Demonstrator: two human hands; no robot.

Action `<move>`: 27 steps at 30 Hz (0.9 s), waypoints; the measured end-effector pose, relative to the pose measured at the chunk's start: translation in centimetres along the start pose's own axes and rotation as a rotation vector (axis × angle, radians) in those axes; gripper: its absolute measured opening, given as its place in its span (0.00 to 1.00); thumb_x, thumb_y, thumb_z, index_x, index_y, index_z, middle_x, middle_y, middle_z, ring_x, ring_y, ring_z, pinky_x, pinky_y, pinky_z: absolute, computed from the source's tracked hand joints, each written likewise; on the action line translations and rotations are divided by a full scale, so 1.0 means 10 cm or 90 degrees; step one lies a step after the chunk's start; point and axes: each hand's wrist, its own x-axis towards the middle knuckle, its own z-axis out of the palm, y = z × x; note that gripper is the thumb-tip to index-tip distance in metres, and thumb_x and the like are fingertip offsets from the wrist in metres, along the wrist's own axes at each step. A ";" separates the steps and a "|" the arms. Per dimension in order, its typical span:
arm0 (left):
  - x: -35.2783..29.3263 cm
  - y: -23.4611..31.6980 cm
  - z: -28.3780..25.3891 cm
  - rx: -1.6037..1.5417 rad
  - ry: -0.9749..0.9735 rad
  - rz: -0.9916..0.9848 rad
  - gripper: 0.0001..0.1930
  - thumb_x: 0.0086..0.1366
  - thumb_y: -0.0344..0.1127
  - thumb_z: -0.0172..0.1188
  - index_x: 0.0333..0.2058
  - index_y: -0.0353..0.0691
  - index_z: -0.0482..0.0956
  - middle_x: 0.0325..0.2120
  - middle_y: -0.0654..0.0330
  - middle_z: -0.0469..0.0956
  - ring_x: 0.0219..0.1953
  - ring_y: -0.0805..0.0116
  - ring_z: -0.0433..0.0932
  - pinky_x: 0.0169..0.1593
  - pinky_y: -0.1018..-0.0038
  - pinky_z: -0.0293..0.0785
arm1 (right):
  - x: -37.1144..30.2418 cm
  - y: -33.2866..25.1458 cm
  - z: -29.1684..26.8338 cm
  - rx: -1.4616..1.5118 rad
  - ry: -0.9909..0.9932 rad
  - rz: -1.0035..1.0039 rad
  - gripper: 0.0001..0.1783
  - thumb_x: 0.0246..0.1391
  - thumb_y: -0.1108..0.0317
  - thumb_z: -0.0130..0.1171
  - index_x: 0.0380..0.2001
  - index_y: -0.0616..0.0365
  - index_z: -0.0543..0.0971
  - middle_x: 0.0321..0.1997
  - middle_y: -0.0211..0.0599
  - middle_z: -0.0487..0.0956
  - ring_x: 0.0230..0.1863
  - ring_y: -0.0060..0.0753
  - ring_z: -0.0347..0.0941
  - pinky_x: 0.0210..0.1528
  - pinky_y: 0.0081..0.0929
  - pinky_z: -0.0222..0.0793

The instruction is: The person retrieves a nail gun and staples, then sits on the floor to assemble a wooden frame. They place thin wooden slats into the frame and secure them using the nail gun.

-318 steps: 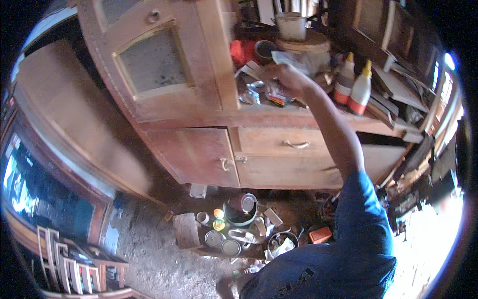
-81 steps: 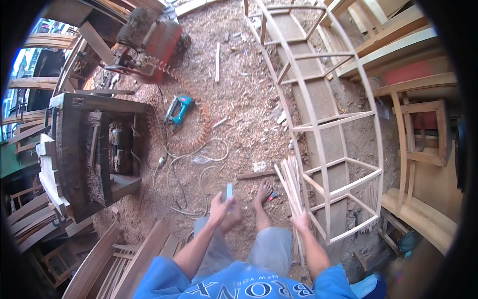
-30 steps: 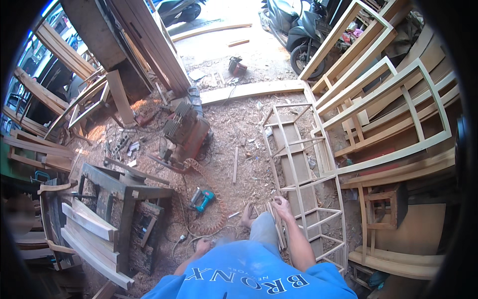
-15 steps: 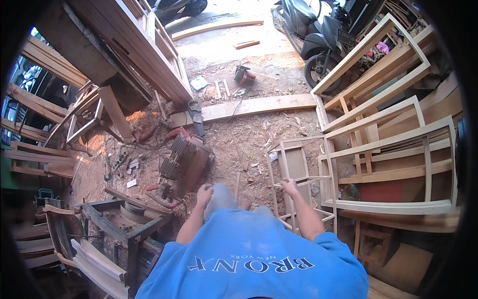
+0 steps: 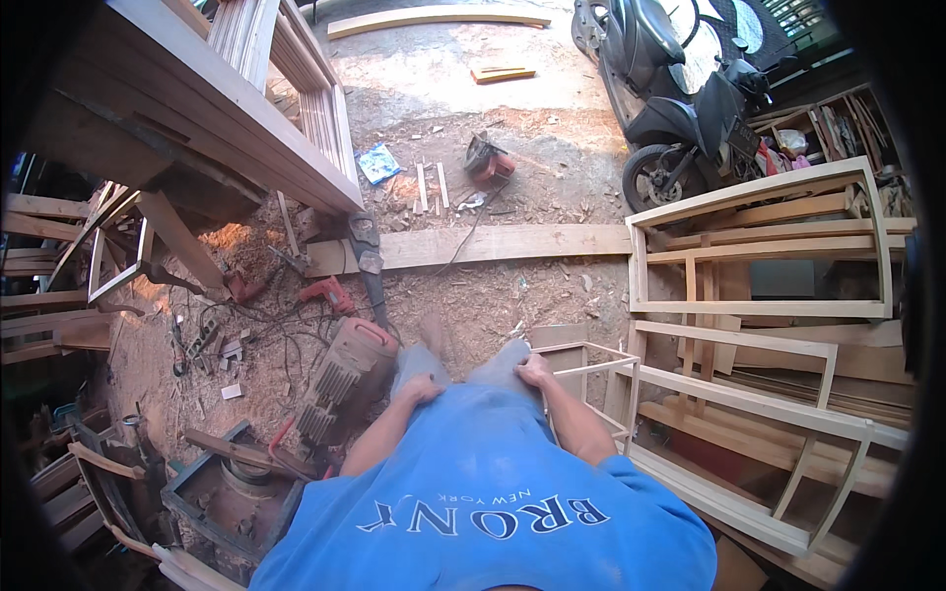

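Note:
My left hand [image 5: 425, 387] is at my left thigh, its fingers curled against the grey trousers [image 5: 493, 368]. At the outer side of my right thigh, my right hand [image 5: 533, 370] is closed on the trouser cloth; its fingertips are partly hidden. Just right of that hand stands a small open frame of thin wooden strips [image 5: 623, 394]. A dusty red machine with grey ribs [image 5: 340, 379] lies on the floor by my left leg. Ahead of my feet, a long flat board [image 5: 503, 244] crosses the floor.
Wooden frames [image 5: 759, 307] lean in a row along the right. A motorbike [image 5: 680, 148] is parked beyond them. A red power tool [image 5: 490, 163] lies past the board; a red drill-like tool [image 5: 327, 294] and cables are at left. A metal-framed machine [image 5: 236, 492] stands at lower left.
My right hand has moved left from the small wooden frame to my thigh. My left hand has shifted right onto the trousers. The whole view has turned and moved forward.

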 end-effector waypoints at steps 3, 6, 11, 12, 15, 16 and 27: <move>0.02 0.21 -0.10 0.042 -0.049 -0.099 0.47 0.58 0.62 0.61 0.70 0.43 0.59 0.74 0.49 0.47 0.74 0.43 0.47 0.69 0.41 0.54 | 0.55 -0.74 -0.46 0.034 0.081 -0.015 0.18 0.52 0.58 0.57 0.42 0.53 0.85 0.42 0.52 0.84 0.49 0.52 0.80 0.55 0.44 0.73; 0.07 0.44 -0.20 0.036 0.062 -0.128 0.49 0.58 0.64 0.61 0.73 0.53 0.52 0.73 0.47 0.47 0.73 0.36 0.49 0.69 0.42 0.55 | 1.50 -1.40 -0.87 0.036 0.052 -0.040 0.17 0.55 0.58 0.56 0.44 0.52 0.84 0.43 0.52 0.84 0.49 0.55 0.80 0.53 0.46 0.74; 0.80 0.96 -0.75 -0.162 0.251 -0.161 0.47 0.54 0.52 0.69 0.71 0.51 0.56 0.71 0.43 0.50 0.69 0.33 0.55 0.67 0.42 0.58 | 3.94 -2.30 -0.62 -0.045 -0.041 -0.083 0.21 0.56 0.55 0.54 0.46 0.55 0.83 0.45 0.56 0.83 0.49 0.57 0.80 0.54 0.48 0.74; 1.06 1.10 -0.80 -0.165 0.294 -0.177 0.46 0.54 0.49 0.69 0.70 0.50 0.58 0.71 0.43 0.51 0.68 0.33 0.56 0.67 0.42 0.58 | 4.54 -2.45 -0.46 -0.090 -0.067 -0.088 0.22 0.56 0.55 0.54 0.47 0.56 0.83 0.46 0.57 0.83 0.50 0.58 0.80 0.55 0.49 0.73; 1.61 1.41 -0.83 -0.157 0.305 -0.271 0.43 0.54 0.45 0.68 0.68 0.48 0.62 0.70 0.41 0.53 0.68 0.34 0.57 0.66 0.43 0.57 | 6.20 -2.87 0.20 -0.192 -0.126 -0.111 0.24 0.59 0.52 0.52 0.47 0.60 0.81 0.48 0.58 0.82 0.53 0.58 0.78 0.56 0.49 0.72; 1.75 1.48 -0.83 -0.145 0.315 -0.291 0.42 0.54 0.44 0.68 0.67 0.48 0.63 0.70 0.41 0.53 0.68 0.34 0.58 0.66 0.43 0.57 | 6.68 -2.99 0.40 -0.193 -0.124 -0.138 0.24 0.59 0.51 0.52 0.45 0.61 0.81 0.47 0.59 0.82 0.52 0.58 0.78 0.55 0.50 0.73; 2.32 2.22 -0.98 -0.251 0.270 -0.434 0.34 0.53 0.44 0.66 0.59 0.46 0.71 0.67 0.39 0.58 0.67 0.37 0.59 0.67 0.44 0.56 | 8.00 -3.59 1.46 -0.131 -0.003 -0.125 0.30 0.57 0.49 0.56 0.50 0.66 0.78 0.46 0.64 0.81 0.51 0.59 0.79 0.53 0.44 0.74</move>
